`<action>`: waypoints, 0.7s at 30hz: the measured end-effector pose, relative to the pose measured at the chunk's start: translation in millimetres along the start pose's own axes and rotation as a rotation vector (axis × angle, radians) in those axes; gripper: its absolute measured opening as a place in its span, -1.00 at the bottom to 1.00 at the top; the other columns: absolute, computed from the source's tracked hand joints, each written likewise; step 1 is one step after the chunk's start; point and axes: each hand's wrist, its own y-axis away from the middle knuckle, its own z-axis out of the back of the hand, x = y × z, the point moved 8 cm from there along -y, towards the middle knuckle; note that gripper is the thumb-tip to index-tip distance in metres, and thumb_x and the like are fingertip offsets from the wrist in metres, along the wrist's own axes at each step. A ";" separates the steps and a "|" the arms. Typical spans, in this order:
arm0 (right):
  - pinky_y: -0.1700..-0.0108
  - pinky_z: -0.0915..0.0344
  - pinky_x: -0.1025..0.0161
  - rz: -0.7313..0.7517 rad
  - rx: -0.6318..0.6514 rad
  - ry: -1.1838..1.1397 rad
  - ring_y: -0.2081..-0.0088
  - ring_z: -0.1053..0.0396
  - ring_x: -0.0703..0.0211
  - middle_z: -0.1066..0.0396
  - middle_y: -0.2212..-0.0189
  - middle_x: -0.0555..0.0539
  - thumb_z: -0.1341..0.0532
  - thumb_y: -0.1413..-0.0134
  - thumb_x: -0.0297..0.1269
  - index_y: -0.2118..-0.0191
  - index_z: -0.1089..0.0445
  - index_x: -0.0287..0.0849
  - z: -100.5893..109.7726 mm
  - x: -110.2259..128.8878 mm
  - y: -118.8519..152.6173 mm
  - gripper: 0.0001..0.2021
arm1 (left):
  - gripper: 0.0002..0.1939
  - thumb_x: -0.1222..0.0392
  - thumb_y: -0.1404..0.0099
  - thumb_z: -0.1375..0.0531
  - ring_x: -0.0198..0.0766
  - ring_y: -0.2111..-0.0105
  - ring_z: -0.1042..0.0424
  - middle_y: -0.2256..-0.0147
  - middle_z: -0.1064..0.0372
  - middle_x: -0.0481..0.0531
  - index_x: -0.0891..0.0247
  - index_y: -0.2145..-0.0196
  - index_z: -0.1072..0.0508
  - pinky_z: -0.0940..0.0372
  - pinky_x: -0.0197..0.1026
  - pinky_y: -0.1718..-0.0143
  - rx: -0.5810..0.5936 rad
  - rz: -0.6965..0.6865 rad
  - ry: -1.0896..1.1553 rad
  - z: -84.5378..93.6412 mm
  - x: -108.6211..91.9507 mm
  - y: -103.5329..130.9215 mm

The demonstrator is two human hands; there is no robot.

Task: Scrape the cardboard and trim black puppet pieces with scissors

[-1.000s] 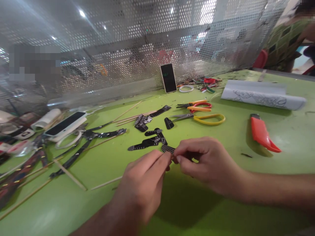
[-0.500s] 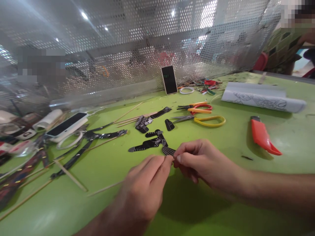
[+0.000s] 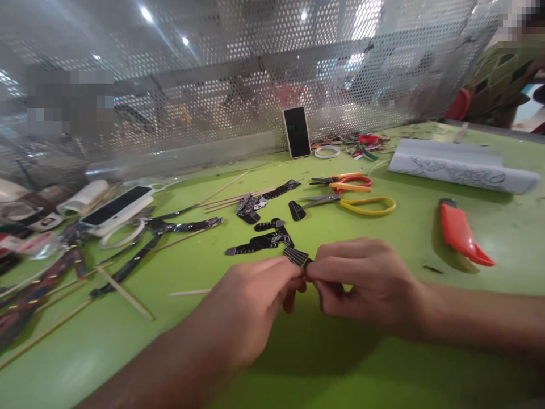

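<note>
Low over the green table, my left hand [image 3: 255, 304] and my right hand [image 3: 366, 278] meet fingertip to fingertip. Both pinch a small black cutout piece with pale stripes [image 3: 297, 255], whose near end is hidden by my fingers. Just beyond it lie jointed black cutout figure parts [image 3: 268, 241] with white line drawing. Farther back are a patterned black cutout with a strip-like arm [image 3: 251, 207] and a small separate black piece [image 3: 297, 211]. A thin stick [image 3: 189, 293] lies on the table and runs behind my left hand.
Yellow-handled scissors [image 3: 366, 205] and red-and-orange pliers [image 3: 351, 184] lie behind my hands. At right are a red utility knife [image 3: 462, 233] and a rolled paper with drawings [image 3: 460, 170]. A phone [image 3: 297, 132] leans upright against the perforated metal screen [image 3: 238, 62]. Sticks, tape and dark puppet strips [image 3: 136, 264] crowd the left.
My right fingers have curled over the striped piece, and my left hand has turned slightly, showing more of it. The whole view has shifted a little.
</note>
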 end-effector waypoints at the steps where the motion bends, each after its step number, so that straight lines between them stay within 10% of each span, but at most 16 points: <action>1: 0.48 -0.09 0.42 0.026 0.007 0.026 0.53 -0.12 0.39 -0.26 0.55 0.03 -0.11 -0.02 -0.59 0.47 -0.38 -0.21 0.0 2.1 0.4 -0.81 | -0.76 0.51 -0.31 0.00 -0.45 0.53 -0.21 0.50 -0.24 -0.14 0.27 0.43 -0.29 -0.12 -0.37 0.49 0.015 0.013 0.024 0.4 0.8 -0.2; 14: 0.63 -0.06 0.43 -0.825 0.026 -0.594 0.65 -0.11 0.40 -0.19 0.69 0.11 -0.10 0.08 -0.44 0.51 -0.39 -0.21 -20.5 -33.7 17.4 -0.87 | -0.78 0.51 -0.29 -0.06 -0.24 0.33 -0.49 0.33 -0.49 0.10 0.37 0.16 -0.40 -0.41 -0.23 0.30 -0.342 -0.324 -0.330 15.3 -37.9 13.1; 21: 0.62 -0.07 0.43 -0.856 0.032 -0.638 0.64 -0.12 0.40 -0.19 0.69 0.11 -0.11 0.08 -0.44 0.49 -0.42 -0.21 -23.6 -39.4 20.8 -0.86 | -0.74 0.52 -0.29 -0.02 -0.27 0.36 -0.46 0.35 -0.46 0.06 0.34 0.16 -0.40 -0.39 -0.24 0.33 -0.318 -0.261 -0.273 10.6 -31.2 8.1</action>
